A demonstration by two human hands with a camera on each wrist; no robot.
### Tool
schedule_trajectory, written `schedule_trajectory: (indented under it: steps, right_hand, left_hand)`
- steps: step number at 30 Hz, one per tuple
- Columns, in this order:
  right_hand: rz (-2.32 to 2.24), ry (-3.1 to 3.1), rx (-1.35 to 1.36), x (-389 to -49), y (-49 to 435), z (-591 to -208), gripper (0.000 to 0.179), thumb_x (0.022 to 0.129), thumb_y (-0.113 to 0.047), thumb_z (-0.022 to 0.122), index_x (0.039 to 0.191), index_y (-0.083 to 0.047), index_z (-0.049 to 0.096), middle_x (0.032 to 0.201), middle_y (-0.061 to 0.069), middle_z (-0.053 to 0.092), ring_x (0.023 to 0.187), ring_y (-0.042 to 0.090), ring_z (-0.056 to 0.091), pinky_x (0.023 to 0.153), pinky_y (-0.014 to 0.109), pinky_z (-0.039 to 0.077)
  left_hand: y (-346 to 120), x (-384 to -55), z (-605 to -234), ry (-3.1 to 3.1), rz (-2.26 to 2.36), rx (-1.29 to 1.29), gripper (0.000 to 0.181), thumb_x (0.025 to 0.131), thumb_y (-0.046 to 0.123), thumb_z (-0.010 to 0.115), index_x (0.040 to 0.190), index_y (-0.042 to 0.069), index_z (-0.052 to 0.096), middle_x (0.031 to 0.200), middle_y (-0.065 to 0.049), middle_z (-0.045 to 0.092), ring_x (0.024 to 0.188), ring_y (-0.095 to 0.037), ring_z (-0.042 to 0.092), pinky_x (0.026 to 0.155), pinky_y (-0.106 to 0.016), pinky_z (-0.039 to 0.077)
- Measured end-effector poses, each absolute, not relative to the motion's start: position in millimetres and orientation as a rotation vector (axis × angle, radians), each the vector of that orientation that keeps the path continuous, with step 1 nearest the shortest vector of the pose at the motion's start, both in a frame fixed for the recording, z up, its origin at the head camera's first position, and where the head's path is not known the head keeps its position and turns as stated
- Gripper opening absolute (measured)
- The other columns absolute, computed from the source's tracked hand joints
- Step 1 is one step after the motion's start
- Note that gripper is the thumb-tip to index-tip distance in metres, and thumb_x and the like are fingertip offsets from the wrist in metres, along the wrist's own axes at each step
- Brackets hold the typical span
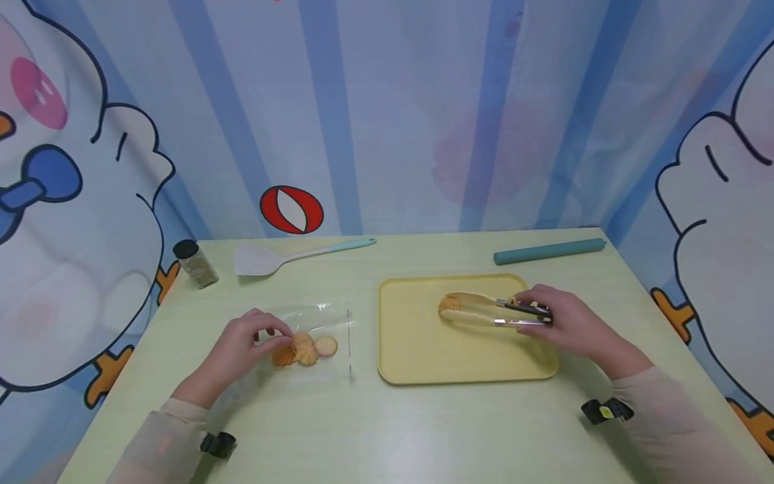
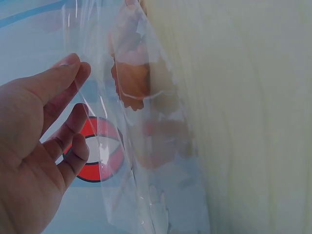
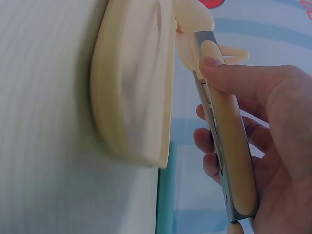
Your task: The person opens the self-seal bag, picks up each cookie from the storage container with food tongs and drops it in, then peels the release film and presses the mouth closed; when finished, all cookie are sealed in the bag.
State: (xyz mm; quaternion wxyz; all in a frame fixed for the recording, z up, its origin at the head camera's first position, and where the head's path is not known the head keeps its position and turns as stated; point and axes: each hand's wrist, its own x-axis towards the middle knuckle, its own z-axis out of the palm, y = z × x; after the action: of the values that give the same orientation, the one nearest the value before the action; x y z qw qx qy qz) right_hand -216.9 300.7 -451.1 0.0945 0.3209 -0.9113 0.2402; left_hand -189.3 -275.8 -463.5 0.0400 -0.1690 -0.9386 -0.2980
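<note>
On the left, my left hand (image 1: 232, 353) pinches the edge of a clear plastic bag (image 1: 329, 316) between thumb and forefinger. Several small tan and brown biscuit-like pieces (image 1: 305, 351) lie in the bag, some with scalloped edges; a paler round one (image 1: 326, 345) is at their right. In the left wrist view the film (image 2: 109, 190) hangs from the fingertips. My right hand (image 1: 568, 319) grips tongs (image 1: 474, 318) by their metal handle (image 3: 231, 146). Between the tong tips is a tan biscuit-like piece (image 1: 449, 304), over the yellow tray (image 1: 417, 363).
A white-headed spatula (image 1: 256, 261) with a pale blue handle lies at the back left, near a black-capped seasoning jar (image 1: 196, 264). At the back right is a teal rod (image 1: 549, 251), behind the tray. A patterned curtain (image 1: 399, 134) hangs along the table's far edge.
</note>
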Motion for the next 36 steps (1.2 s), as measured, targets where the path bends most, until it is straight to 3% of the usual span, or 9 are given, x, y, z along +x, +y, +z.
schedule_trajectory:
  steps: [6,14,20,27,36]
  right_hand:
    - [0.764,-2.714,1.018,-220,269,-450,0.045,0.085,-0.02,0.086,0.125,-0.011,0.068,0.106,-0.002,0.067,0.085,0.013,0.058,0.073,0.032,0.051]
    - [0.828,-2.737,1.102,-225,218,-444,0.045,0.087,-0.026,0.085,0.126,-0.011,0.068,0.105,0.003,0.069,0.082,0.014,0.057,0.071,0.028,0.049]
    - [0.834,-2.758,1.194,-233,183,-443,0.045,0.09,-0.028,0.082,0.13,-0.013,0.067,0.11,0.003,0.069,0.09,0.018,0.063,0.078,0.033,0.052]
    - [0.817,-2.79,1.266,-240,150,-447,0.044,0.091,-0.029,0.081,0.13,-0.012,0.067,0.109,0.002,0.068,0.084,0.017,0.059,0.076,0.031,0.048]
    - [0.868,-2.771,1.316,-246,116,-455,0.047,0.09,-0.031,0.082,0.129,-0.012,0.067,0.111,-0.001,0.069,0.096,0.016,0.065,0.085,0.034,0.053]
  left_hand:
    - [-275,-189,-462,-2.876,-0.922,-0.518,0.012,0.091,0.017,0.08,0.1,0.025,0.079,0.098,0.011,0.072,0.094,-0.016,0.056,0.074,-0.029,0.048]
    - [-274,-188,-462,-2.879,-0.91,-0.521,0.012,0.091,0.017,0.08,0.099,0.025,0.078,0.097,0.011,0.072,0.094,-0.017,0.057,0.074,-0.029,0.048]
    - [-275,-188,-460,-2.883,-0.907,-0.515,0.013,0.091,0.016,0.079,0.1,0.025,0.079,0.098,0.01,0.073,0.095,-0.017,0.057,0.075,-0.031,0.049]
    - [-277,-189,-458,-2.877,-0.897,-0.521,0.013,0.092,0.016,0.079,0.1,0.025,0.078,0.098,0.009,0.073,0.096,-0.018,0.057,0.075,-0.029,0.049]
    - [-277,-190,-457,-2.842,-0.894,-0.535,0.011,0.091,0.017,0.08,0.099,0.026,0.078,0.096,0.01,0.073,0.093,-0.015,0.057,0.073,-0.028,0.048]
